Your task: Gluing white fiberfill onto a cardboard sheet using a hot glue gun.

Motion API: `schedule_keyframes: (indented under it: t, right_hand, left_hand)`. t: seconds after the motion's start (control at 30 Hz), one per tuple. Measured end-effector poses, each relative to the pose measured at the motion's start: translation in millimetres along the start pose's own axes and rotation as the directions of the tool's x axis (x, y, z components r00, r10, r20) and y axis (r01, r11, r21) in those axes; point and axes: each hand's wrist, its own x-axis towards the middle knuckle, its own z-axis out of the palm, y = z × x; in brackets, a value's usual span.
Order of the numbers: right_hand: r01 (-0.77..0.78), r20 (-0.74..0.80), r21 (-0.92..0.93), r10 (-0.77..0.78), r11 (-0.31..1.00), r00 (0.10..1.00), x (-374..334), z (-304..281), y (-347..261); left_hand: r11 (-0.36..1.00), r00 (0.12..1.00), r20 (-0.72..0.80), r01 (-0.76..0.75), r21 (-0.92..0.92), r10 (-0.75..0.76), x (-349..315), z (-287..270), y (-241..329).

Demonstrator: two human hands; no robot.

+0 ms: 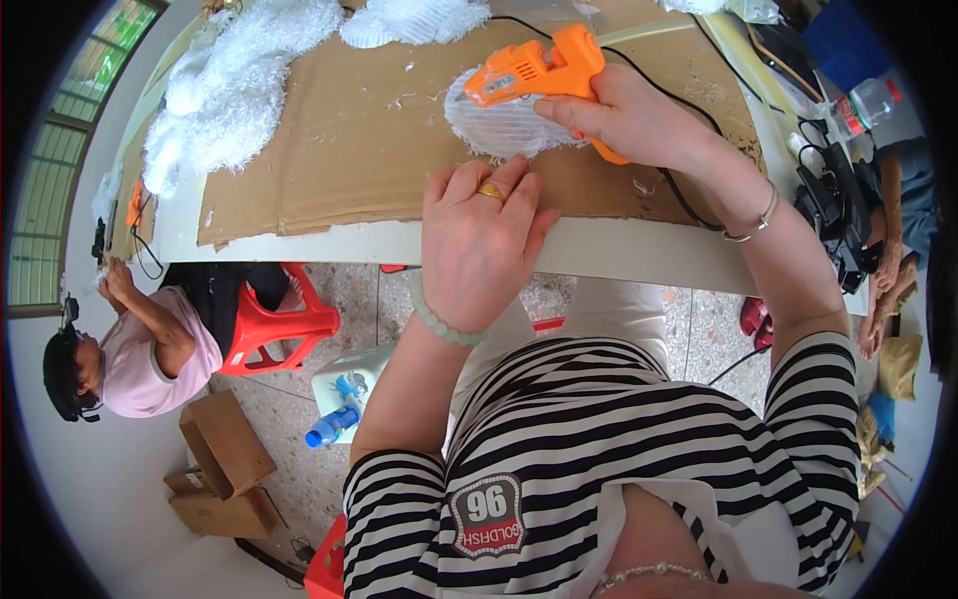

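Note:
My right hand (639, 118) is closed around the handle of an orange hot glue gun (529, 72). The gun points left, above a ribbed white fabric piece (489, 122) with a frayed edge. This piece lies on a brown cardboard sheet (329, 150), partly covered by the gun. Back up, my left hand (477, 240) rests at the cardboard's near edge. Its fingertips touch the near edge of the white piece, and its thumb stands apart. I see nothing held in it, though its palm side is hidden.
Fluffy white material (230, 90) is heaped at the table's left, with another ribbed white piece (409, 20) at the back. A black cord (689, 105) runs past my right hand. A clear bottle (863, 108) lies at right. One co-worker (150, 349) sits left by a red stool (284, 324); another's arms show right.

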Motion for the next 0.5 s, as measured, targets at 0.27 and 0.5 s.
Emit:
schedule_keyframes:
  t: [0.27,0.5]
  right_hand:
    - [0.003,-0.078,0.551,0.047,0.835,0.996,-7.2,-1.0,7.5]
    - [0.089,-0.154,0.865,0.093,0.493,0.984,-12.5,19.0,4.5]
  left_hand:
    - [0.999,1.0,0.015,-0.024,0.027,0.023,2.8,-4.9,0.2]
    - [0.988,0.989,-0.096,0.096,-0.12,-0.108,8.5,-26.0,-14.3]
